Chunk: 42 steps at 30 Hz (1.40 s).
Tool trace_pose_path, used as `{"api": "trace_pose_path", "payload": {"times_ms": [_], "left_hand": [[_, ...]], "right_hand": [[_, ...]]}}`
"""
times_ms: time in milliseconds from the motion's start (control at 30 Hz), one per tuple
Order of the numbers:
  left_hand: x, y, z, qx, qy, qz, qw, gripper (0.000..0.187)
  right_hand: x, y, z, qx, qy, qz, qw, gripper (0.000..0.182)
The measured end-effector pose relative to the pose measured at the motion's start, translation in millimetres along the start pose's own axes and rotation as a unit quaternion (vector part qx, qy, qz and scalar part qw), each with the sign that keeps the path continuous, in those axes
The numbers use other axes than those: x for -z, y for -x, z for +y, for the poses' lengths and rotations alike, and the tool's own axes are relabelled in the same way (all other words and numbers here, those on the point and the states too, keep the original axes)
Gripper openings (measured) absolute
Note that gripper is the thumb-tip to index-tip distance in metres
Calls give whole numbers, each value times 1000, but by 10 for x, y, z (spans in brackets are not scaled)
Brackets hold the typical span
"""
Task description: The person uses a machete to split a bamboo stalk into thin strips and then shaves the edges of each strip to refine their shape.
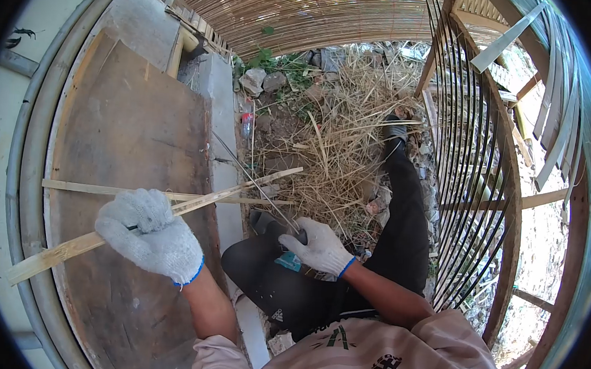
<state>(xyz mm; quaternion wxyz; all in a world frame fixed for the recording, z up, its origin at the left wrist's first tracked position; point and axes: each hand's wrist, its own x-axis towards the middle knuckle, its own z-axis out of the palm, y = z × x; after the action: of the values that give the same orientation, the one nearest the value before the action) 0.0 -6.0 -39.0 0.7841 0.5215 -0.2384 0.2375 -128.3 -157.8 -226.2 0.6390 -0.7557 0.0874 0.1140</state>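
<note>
My left hand, in a white knitted glove with a blue cuff, is closed around a split bamboo strip. The strip slants from the lower left up across the wooden board to the straw at the right. My right hand, gloved the same way, grips the dark handle of a long thin metal tool, perhaps a knife seen edge-on. Its thin shaft points up and left, crossing over the bamboo strip's far part in this view. A second bamboo strip lies across the board, passing behind my left hand.
A brown wooden board is at the left beside a pale concrete ledge. Straw-like shavings cover the ground between my legs. A plastic bottle lies by the ledge. Dark thin rods in a wooden frame stand at the right; a slatted screen is behind.
</note>
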Motion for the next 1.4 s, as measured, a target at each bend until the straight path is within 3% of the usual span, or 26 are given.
{"api": "trace_pose_path", "payload": {"times_ms": [167,233,400,467,500,533,567,600,667,800,933,1000,1067,1100,1233,1300,1333,1367,1400], "left_hand": [[-21,-29,-14,-33,-13,-5,999,38],[33,-15,-162,31,7,-7,999,40],[134,-44,-160,86,20,8,996,40],[131,-70,-160,107,17,-89,990,46],[144,-81,-197,108,14,-87,990,46],[157,-97,-251,40,-51,-98,993,50],[163,-112,-301,-27,-116,-109,987,54],[170,-116,-330,-25,-116,-109,987,54],[193,-110,-356,19,26,-78,996,60],[104,-76,-392,33,79,-114,990,61],[41,-41,-361,40,65,-52,996,62],[78,-19,-359,48,67,-39,996,62],[143,51,-305,45,65,2,997,60],[96,83,-353,-1,34,78,996,67],[250,132,-262,5,-7,68,998,64],[279,106,-288,-13,21,-39,999,54],[273,131,-284,-9,22,-40,999,54],[160,135,-262,-41,1,139,989,52],[107,131,-285,-70,-20,313,947,50]], "right_hand": [[62,68,-58,-46,8,-24,999,46],[56,68,-49,-67,5,-35,997,46],[-90,5,40,23,25,9,999,42],[-123,-61,-63,67,26,16,997,41],[-132,-98,-141,111,26,25,993,39],[-131,-131,-232,109,25,23,993,39],[-116,-173,-326,86,-1,-5,996,38],[-113,-231,-377,62,-27,-32,997,37],[-150,-349,-388,52,-68,-51,995,38],[-167,-571,-331,11,-58,-32,998,41],[-116,-804,-1,-22,-33,15,999,43],[-18,-805,-43,-39,-28,25,999,36],[25,-695,-103,8,-24,-14,1000,34],[15,-676,-118,29,-27,-9,999,34],[40,-811,62,-35,-30,-40,998,34],[54,-886,160,-75,34,-19,996,34],[51,-874,176,-79,33,-17,996,34],[50,-833,154,-73,22,-20,997,34],[59,-805,123,-67,11,-20,997,34]]}}
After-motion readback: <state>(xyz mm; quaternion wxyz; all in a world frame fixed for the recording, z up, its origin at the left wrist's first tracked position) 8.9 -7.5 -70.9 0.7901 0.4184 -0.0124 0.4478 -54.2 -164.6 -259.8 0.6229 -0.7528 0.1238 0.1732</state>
